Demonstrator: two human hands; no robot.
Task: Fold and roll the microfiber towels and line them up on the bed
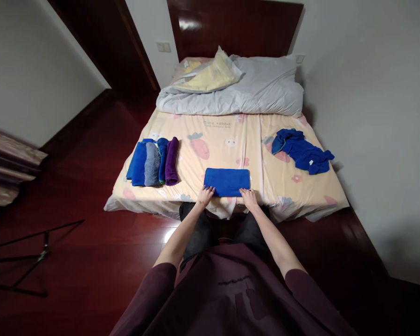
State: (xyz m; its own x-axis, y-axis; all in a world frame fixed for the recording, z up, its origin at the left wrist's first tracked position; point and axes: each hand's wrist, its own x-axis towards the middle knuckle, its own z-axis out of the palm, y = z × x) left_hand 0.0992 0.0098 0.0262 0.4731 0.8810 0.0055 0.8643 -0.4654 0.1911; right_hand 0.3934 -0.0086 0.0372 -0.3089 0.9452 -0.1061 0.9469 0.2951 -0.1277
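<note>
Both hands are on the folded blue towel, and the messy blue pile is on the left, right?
No: the head view shows the messy blue pile on the right. The left hand and right hand are on the folded blue towel.

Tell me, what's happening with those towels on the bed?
A person stands at the foot of the bed, left hand and right hand resting on the near corners of a folded blue towel. Folded towels lie in a row on the left, and a rumpled blue heap on the right.

Folded towel (227, 181) lies between towel row (153, 162) and towel heap (303, 151).
</note>
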